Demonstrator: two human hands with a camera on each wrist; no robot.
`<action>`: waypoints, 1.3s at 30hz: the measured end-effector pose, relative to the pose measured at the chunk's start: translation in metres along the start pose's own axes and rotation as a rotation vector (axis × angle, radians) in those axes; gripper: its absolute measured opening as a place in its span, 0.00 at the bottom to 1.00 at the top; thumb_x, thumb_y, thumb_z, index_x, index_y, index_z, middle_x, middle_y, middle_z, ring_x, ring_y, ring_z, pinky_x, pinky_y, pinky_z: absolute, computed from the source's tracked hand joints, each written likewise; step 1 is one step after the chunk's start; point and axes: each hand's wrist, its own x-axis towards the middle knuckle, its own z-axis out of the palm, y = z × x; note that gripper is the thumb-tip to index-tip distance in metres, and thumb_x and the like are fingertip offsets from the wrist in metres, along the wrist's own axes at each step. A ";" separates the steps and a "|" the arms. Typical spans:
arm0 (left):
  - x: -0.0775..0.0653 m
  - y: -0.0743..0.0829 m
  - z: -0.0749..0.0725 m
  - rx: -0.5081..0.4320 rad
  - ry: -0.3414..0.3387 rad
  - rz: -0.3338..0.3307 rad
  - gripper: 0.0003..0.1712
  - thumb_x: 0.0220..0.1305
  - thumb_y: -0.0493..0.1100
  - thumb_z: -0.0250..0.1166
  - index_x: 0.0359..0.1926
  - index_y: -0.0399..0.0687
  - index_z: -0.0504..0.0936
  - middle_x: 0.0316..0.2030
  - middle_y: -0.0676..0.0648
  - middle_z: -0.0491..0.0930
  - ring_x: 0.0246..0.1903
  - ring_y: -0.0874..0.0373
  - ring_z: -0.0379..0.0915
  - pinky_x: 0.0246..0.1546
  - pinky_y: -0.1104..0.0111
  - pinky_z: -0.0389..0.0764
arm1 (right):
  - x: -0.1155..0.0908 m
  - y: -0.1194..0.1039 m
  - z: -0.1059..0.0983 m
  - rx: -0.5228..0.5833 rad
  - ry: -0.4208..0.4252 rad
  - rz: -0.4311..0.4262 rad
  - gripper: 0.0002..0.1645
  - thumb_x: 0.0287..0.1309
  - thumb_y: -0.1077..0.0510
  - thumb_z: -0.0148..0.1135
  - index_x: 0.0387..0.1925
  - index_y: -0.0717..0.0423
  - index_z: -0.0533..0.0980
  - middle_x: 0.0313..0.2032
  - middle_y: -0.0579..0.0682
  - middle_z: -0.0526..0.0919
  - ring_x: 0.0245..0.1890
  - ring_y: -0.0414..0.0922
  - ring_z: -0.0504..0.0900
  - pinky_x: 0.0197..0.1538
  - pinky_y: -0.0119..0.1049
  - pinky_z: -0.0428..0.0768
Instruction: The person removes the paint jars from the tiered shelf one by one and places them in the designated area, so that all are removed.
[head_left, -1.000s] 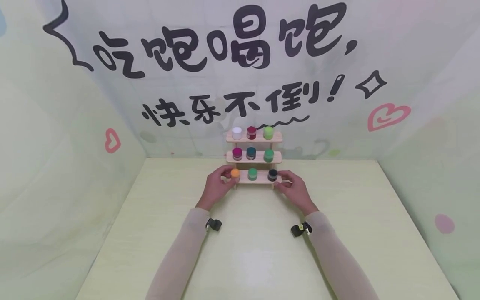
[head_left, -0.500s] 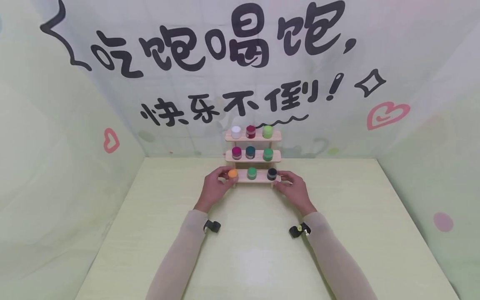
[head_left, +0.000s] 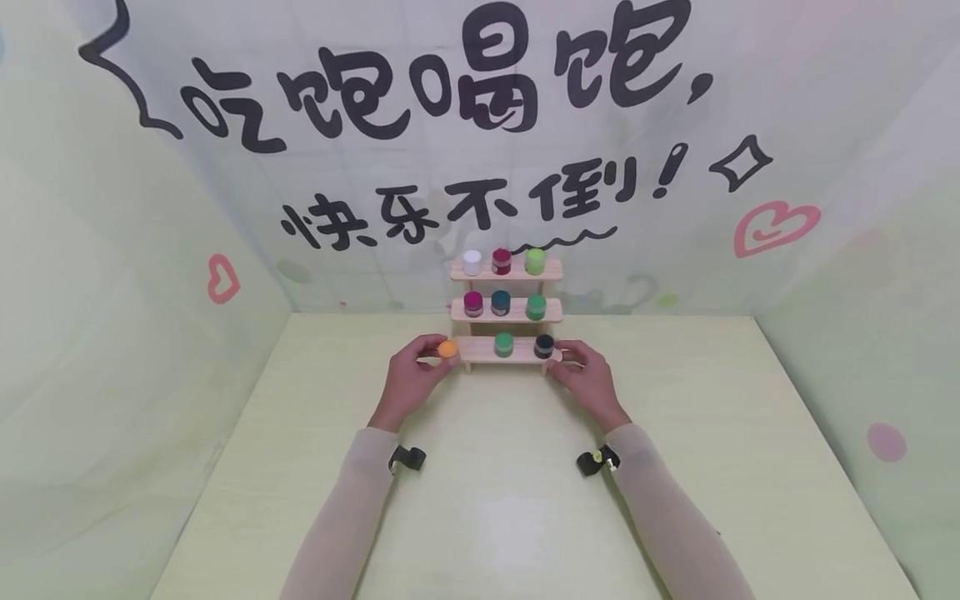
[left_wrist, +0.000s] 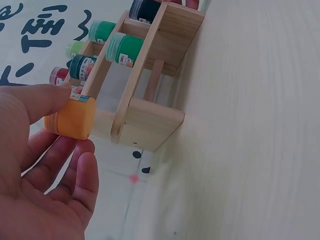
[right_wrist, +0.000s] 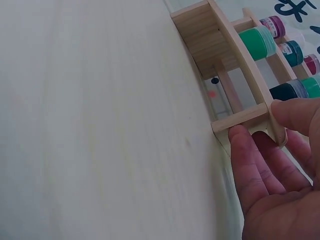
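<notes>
My left hand pinches a small orange paint jar between thumb and fingers. In the left wrist view the jar is clear of the shelf, just beyond its left end. A three-tier wooden display shelf stands against the back wall. At its lower right end my right hand grips the bottom board, thumb on top and fingers beneath, as the right wrist view shows. Close to that thumb sits a black paint jar. A green paint jar occupies the middle of the same tier.
Magenta, teal and green jars stand on the middle tier. White, dark red and light green jars line the top. A printed cloth wall rises directly behind, with side cloths bounding the pale table.
The left hand has carried the orange jar leftward off the bottom tier's left end. My right hand keeps its hold on the shelf, which stays in place.
</notes>
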 end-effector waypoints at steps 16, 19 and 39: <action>-0.011 -0.022 -0.022 0.027 -0.017 -0.055 0.23 0.65 0.52 0.77 0.58 0.53 0.84 0.52 0.50 0.87 0.54 0.53 0.82 0.49 0.62 0.86 | 0.004 0.004 -0.002 0.102 -0.062 0.052 0.26 0.65 0.58 0.73 0.63 0.54 0.78 0.46 0.59 0.90 0.40 0.40 0.91 0.45 0.30 0.88; -0.014 -0.026 -0.025 0.047 -0.026 -0.078 0.23 0.65 0.51 0.77 0.58 0.52 0.84 0.53 0.49 0.87 0.54 0.53 0.82 0.50 0.58 0.86 | 0.005 0.005 -0.002 0.103 -0.069 0.032 0.25 0.66 0.58 0.72 0.62 0.54 0.77 0.42 0.55 0.90 0.37 0.38 0.90 0.43 0.30 0.87; -0.030 -0.047 -0.048 0.162 -0.109 -0.179 0.23 0.66 0.51 0.76 0.58 0.51 0.84 0.51 0.45 0.89 0.51 0.48 0.85 0.54 0.53 0.80 | 0.007 -0.002 -0.002 0.104 -0.069 0.097 0.29 0.65 0.58 0.73 0.66 0.54 0.75 0.41 0.52 0.91 0.37 0.38 0.89 0.44 0.29 0.86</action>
